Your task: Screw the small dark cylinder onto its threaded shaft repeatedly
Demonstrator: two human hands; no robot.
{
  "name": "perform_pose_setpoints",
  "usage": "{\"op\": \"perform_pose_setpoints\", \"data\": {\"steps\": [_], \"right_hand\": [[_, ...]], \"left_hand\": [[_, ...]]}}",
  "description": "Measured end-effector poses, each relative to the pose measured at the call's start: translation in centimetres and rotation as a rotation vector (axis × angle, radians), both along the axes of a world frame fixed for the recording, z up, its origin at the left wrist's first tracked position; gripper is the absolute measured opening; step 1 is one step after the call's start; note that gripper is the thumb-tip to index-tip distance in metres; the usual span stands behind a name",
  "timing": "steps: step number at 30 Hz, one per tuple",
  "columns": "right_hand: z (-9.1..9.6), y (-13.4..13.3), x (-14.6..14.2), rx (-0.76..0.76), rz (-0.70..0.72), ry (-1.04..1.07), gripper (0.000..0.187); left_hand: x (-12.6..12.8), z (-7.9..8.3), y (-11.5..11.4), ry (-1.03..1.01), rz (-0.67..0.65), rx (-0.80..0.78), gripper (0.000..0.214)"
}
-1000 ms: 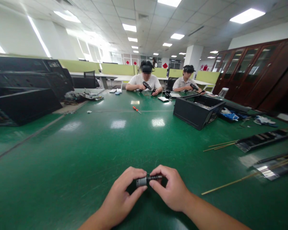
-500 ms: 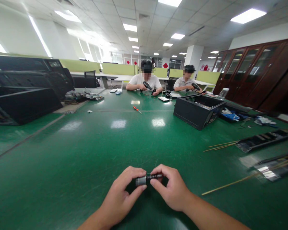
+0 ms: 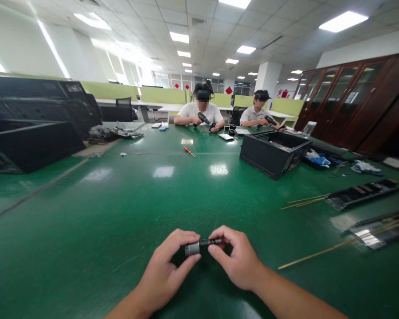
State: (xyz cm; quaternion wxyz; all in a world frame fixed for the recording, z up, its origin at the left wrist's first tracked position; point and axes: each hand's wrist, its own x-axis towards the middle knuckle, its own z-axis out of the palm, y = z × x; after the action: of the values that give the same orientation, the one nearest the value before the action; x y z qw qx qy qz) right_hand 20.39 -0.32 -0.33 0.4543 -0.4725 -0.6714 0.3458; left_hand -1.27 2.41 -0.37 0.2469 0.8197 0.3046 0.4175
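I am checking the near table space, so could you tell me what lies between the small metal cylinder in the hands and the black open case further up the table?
Only bare green table lies between the small metal cylinder and the black open case, as the head view shows.

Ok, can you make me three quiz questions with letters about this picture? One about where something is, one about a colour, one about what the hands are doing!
1. Where is the orange screwdriver?
A in the black case
B on the table, far from the hands
C in the left hand

2. What colour is the table?
A green
B white
C brown

3. How is the small cylinder held?
A lying loose
B by one hand
C by both hands

Answers: B, it lies alone mid-table; A, the mat is green; C, the left hand and right hand pinch its ends.
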Motion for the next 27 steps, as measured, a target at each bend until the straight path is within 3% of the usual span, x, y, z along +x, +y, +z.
{"op": "perform_pose_setpoints", "data": {"steps": [27], "right_hand": [[-0.04, 0.06, 0.00, 0.012, -0.004, 0.033, 0.009]], "left_hand": [[-0.16, 0.46, -0.04, -0.009, 0.026, -0.005, 0.023]]}}
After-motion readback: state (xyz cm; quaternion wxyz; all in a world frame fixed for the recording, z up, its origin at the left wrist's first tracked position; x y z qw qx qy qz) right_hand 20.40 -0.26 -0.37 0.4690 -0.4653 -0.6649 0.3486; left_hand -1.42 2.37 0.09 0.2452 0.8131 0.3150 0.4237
